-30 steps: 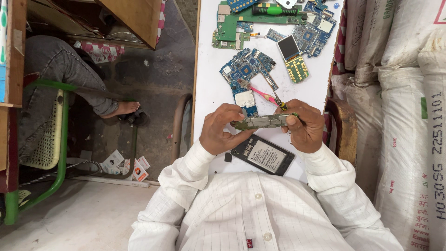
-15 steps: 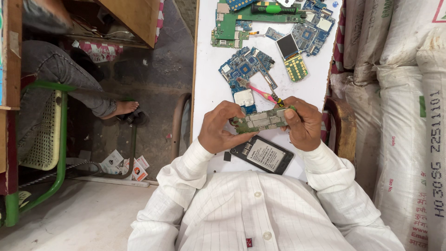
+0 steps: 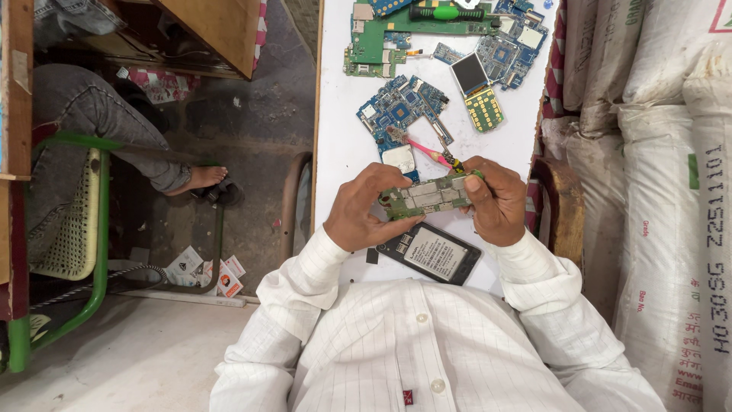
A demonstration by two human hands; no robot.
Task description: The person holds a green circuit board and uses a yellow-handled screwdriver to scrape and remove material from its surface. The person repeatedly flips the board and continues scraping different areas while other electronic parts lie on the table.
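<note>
Both hands pinch one green circuit board [image 3: 428, 195] above the white table [image 3: 339, 145]: left hand [image 3: 364, 210] clamps its left end, right hand [image 3: 494, 200] its right. A dark phone [image 3: 429, 252] lies just below; a pink-handled tool [image 3: 424, 148] sits beyond.

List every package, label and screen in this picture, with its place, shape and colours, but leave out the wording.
Phone battery label: on the white table under the hands, pale rectangle in a black frame.
Small screen: upper table, dark grey rectangle above a yellow-green keypad.
Woven sacks: stacked at right, off-white with dark print.
Paper packets: on the floor, white with orange.
</note>
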